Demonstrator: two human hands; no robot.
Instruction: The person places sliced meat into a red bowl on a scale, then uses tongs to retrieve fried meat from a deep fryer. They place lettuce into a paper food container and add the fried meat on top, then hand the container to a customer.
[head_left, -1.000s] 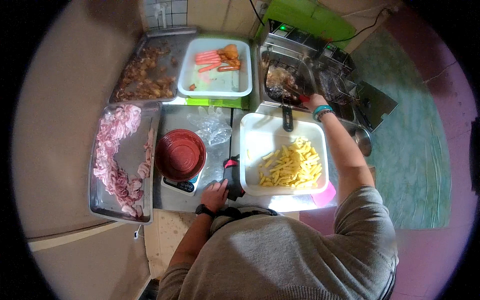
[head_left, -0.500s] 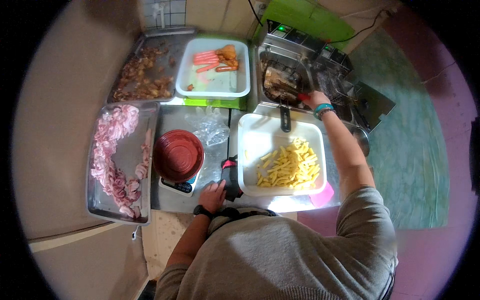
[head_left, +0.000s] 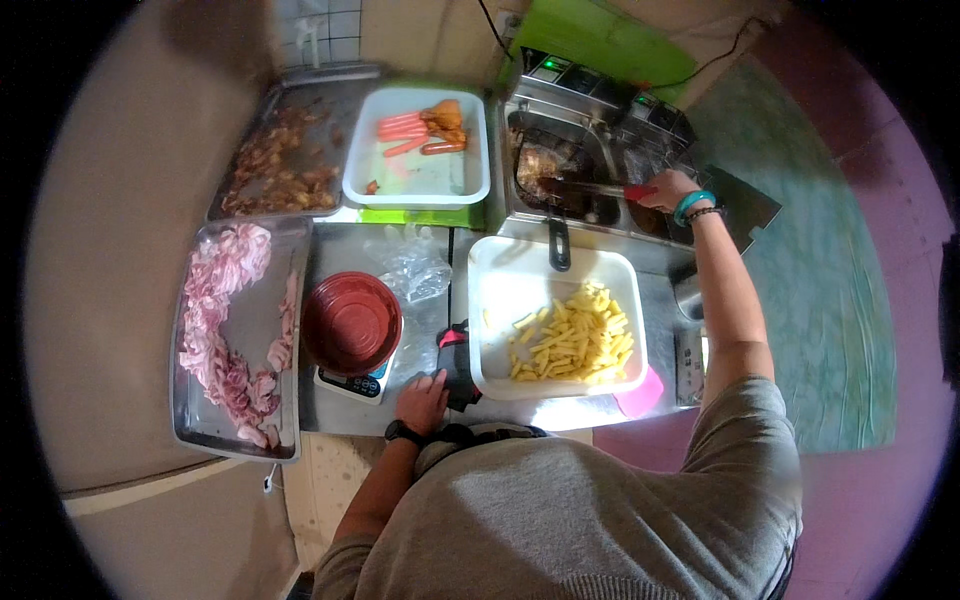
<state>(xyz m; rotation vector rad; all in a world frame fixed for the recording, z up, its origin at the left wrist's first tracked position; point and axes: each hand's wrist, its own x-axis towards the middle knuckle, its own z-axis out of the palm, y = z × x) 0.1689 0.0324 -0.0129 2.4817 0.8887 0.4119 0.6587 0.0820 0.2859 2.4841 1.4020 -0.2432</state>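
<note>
My right hand (head_left: 670, 190) is closed round the red grip of a pair of metal tongs (head_left: 592, 187). The tongs reach left into a fryer basket, where browned food (head_left: 537, 165) lies; the basket's black handle (head_left: 559, 248) sticks out toward me. Fingers laid out on the counter's front edge, my left hand (head_left: 422, 402) holds nothing. Beside it lies a black item with a red part (head_left: 455, 362), whose kind I cannot make out. A white tub (head_left: 490, 300) of cut potato fries (head_left: 580, 340) stands between my arms.
A brown bowl (head_left: 353, 320) sits on a scale (head_left: 362, 385), near a clear plastic bag (head_left: 413, 265). Trays of raw meat (head_left: 215, 300) and browned pieces (head_left: 285, 165) stand at left. Another white tub (head_left: 420, 197) holds sausages (head_left: 402, 128). The two-well fryer (head_left: 530, 225) stands at back right.
My right hand has moved right with the tongs, which now lie more level over the basket. The view has shifted slightly; my left hand stays at the counter edge.
</note>
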